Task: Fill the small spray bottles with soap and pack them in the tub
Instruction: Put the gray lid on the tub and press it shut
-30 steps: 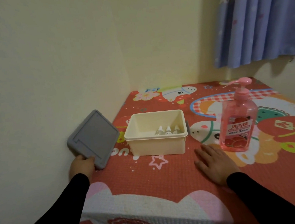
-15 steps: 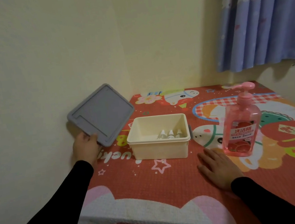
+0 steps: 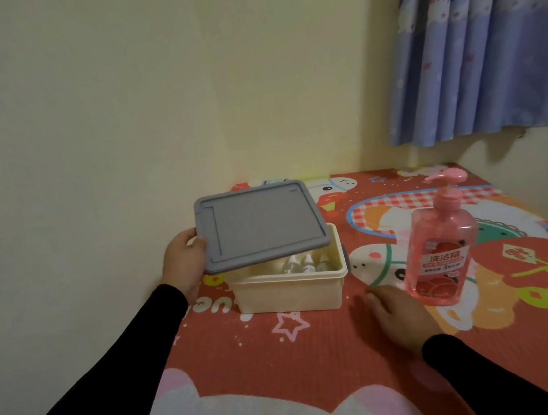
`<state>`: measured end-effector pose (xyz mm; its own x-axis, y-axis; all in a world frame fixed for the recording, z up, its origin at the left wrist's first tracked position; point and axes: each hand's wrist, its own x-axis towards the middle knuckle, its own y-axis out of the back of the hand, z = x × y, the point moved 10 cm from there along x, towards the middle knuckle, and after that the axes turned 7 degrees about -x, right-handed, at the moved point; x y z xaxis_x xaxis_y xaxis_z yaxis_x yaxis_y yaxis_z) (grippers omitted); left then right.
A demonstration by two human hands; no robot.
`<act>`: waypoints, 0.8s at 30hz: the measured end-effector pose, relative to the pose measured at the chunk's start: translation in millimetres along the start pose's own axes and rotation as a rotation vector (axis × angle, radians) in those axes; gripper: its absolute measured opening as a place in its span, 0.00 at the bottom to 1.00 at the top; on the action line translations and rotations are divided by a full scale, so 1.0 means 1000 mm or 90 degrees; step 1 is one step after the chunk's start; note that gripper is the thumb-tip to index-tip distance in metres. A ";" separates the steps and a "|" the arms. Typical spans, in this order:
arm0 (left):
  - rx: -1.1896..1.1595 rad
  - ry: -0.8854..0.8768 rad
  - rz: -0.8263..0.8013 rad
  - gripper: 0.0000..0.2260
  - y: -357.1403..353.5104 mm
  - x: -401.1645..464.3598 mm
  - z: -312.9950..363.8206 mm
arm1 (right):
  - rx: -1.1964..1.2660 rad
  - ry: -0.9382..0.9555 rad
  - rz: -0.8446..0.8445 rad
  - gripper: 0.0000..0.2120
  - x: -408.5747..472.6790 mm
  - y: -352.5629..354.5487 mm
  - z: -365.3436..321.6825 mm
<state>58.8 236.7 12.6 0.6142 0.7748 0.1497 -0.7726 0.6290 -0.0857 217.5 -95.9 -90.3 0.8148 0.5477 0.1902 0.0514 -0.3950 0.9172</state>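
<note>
A: Left hand (image 3: 184, 261)?

B: Closed on the left edge of the grey lid (image 3: 258, 224), thumb on top, fingers under it. Black sleeve (image 3: 90, 385) runs in from the bottom left corner.

A: Lid on the tub?

B: Not seated. It hangs over the cream plastic tub (image 3: 291, 289), tilted, near edge raised, so the inside shows under it. Whether the far edge touches the rim, can't tell.

A: What's inside?

B: Small clear spray bottles (image 3: 303, 264), upright, close together along the far right part of the tub. Three tops show, rest hidden by the lid. Fill level too dim to judge.

A: Right hand (image 3: 400, 316)?

B: Open, flat, palm down on the mat (image 3: 318, 357), fingers spread and a bit blurred. Holding nothing. It sits in front of the tub's right corner, just beside the base of the soap bottle, not clearly touching it.

A: Soap?

B: Pink pump bottle of dish soap (image 3: 441, 245), upright, right of the tub with a gap between, pump nozzle pointing left. Label has Chinese print.

A: Where on the mat?

B: Tub is near the mat's left edge, toward the far side, close to the wall (image 3: 117, 123). Mat is red with cartoon prints. Blue curtain (image 3: 486, 36) hangs over the far right corner.
</note>
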 end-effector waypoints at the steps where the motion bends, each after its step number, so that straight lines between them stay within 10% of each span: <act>1: 0.010 0.001 -0.011 0.12 -0.006 0.003 -0.001 | 0.053 -0.023 0.042 0.14 0.004 0.012 -0.002; 6: 0.029 -0.004 -0.061 0.12 -0.032 0.005 -0.001 | 0.308 -0.090 0.139 0.16 0.020 0.052 -0.020; 17: 0.128 -0.021 -0.101 0.13 -0.050 0.022 -0.022 | 0.539 -0.100 -0.088 0.47 0.075 0.007 -0.041; 24: 0.313 -0.068 -0.076 0.12 -0.053 0.023 -0.032 | 0.501 -0.077 -0.047 0.32 0.067 0.008 -0.055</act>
<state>118.6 223.4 -10.7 0.7028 0.6724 0.2322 -0.6979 0.5888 0.4077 240.6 -22.0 -50.7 0.8479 0.5270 0.0574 0.4636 -0.7896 0.4019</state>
